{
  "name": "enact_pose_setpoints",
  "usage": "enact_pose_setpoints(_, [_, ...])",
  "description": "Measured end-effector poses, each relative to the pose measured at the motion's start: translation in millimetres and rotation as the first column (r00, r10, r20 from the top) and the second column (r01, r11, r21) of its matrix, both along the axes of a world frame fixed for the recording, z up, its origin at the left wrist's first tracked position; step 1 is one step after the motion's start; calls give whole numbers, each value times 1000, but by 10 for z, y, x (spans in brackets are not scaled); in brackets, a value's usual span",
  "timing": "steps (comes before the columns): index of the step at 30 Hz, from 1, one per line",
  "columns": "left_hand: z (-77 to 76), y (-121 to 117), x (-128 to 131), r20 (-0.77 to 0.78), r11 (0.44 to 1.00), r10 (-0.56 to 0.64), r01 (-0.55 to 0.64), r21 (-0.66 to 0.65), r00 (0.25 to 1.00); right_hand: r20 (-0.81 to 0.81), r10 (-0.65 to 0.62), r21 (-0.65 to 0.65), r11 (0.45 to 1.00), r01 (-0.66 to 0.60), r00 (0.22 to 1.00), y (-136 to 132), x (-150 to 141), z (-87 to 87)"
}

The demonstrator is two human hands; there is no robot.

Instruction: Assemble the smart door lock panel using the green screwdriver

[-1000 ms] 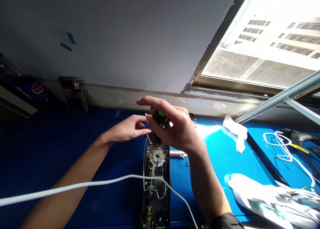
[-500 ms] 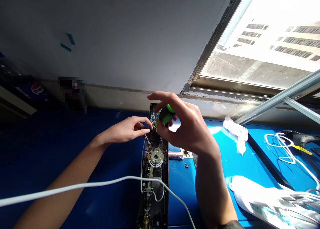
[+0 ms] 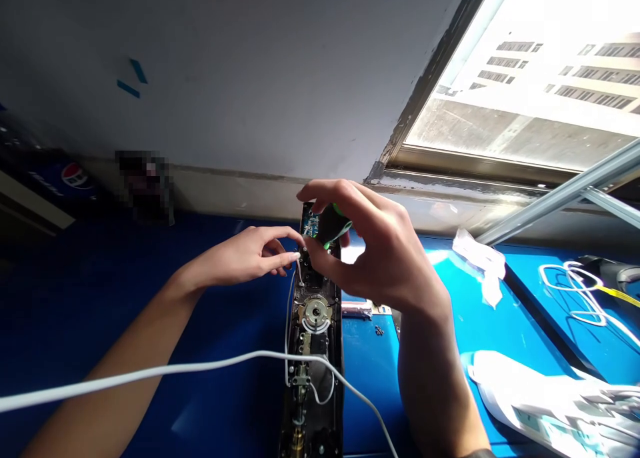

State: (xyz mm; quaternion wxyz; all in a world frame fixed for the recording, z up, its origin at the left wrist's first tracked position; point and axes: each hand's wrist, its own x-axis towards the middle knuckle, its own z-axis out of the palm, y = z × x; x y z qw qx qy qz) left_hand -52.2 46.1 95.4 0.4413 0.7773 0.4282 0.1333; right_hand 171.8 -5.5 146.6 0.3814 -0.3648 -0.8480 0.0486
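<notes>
A long black device housing (image 3: 333, 351) lies open, showing a green circuit board (image 3: 311, 223) at its far end and a round metal disc (image 3: 316, 313) near the middle. My right hand (image 3: 373, 245) is closed around a green-and-black screwdriver (image 3: 332, 226) over the far part of the housing; my fingers hide its tip. At the housing's left edge, my left hand (image 3: 260, 253) has its thumb and index fingertips close together at a thin pale wire (image 3: 299, 271), which runs down into the housing. What exactly lies between those fingertips is partly hidden.
A white cable (image 3: 220, 363) crosses in front of the housing. Several small dark screws (image 3: 379, 331) lie right of it. Farther right are a crumpled clear plastic bag (image 3: 480, 261), a white power strip (image 3: 520, 391) with cords, and a metal frame bar (image 3: 540, 208).
My left fingertips have risen slightly, and the thin wire now stands more upright. The screwdriver's handle has tilted and sits lower in my right hand. The view has shifted slightly.
</notes>
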Motion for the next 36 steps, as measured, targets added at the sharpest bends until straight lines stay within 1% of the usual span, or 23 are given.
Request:
enact_pose_setpoints(2, [17,-3,8,5,1000,11,-11,20,1000,-22,-20,37,999,21,1000,25,-2,-18])
enact_pose_setpoints(5, [23,-1,18,19,998,13,-14,55,1000,-55,-2,64,998,5,999,53,-3,-36])
enact_pose_setpoints(8, [16,0,19,34,996,8,-11,90,999,-24,16,32,999,-15,1000,49,8,-24])
enact_pose_setpoints(10, [11,-3,16,46,995,5,-10,99,999,-4,0,19,1000,0,1000,44,21,-14])
enact_pose_setpoints(13, [7,-7,14,48,995,-3,-2,102,999,-26,-30,43,999,31,999,46,38,-9])
enact_pose_setpoints(15, [4,-7,12,33,994,-10,7,109,999,-43,-24,54,998,26,999,46,42,-7])
enact_pose_setpoints(19, [-9,-3,7,23,993,-52,49,109,998,-25,20,12,1000,-20,999,33,47,8])
enact_pose_setpoints(22, [-22,-2,13,37,991,-62,57,119,997,-32,-9,14,1000,10,999,38,63,6])
enact_pose_setpoints(25, [-25,-7,31,34,988,-60,55,141,998,-45,-33,32,999,34,998,52,86,-3])
enact_pose_setpoints(30, [-36,-10,66,58,986,-51,42,159,997,-54,26,22,999,-25,998,49,88,0])
enact_pose_setpoints(34, [-75,4,81,111,974,-24,-1,226,994,-54,-17,68,997,21,998,49,70,-1])
enact_pose_setpoints(36, [-93,12,85,136,964,-21,-16,266,990,-53,1,63,998,3,999,48,61,0])
